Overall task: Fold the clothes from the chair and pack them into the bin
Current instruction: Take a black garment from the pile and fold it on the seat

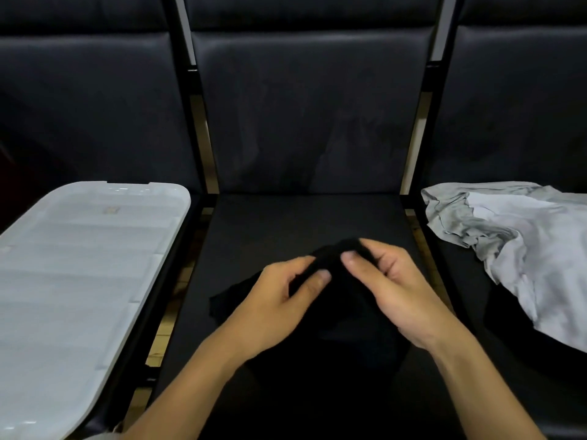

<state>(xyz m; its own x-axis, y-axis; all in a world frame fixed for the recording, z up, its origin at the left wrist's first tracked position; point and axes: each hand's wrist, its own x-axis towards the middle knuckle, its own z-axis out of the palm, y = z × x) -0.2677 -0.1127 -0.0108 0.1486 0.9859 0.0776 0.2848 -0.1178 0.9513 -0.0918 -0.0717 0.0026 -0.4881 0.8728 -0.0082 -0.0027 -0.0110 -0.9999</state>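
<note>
A black garment [346, 315] lies crumpled on the seat of the middle chair [286, 217]; it is hard to tell apart from the dark seat. My left hand [279, 300] pinches a raised fold of it between thumb and fingers. My right hand [397, 281] pinches the same fold just to the right, and the two hands almost touch. A white plastic bin [79, 265] with its lid on stands on the left chair. A pile of grey and white clothes [524, 239] lies on the right chair.
Three dark padded chairs stand side by side with black metal frames [197, 122] between them. Narrow gaps between the seats show a wooden floor [165, 331]. The chair backs rise behind everything.
</note>
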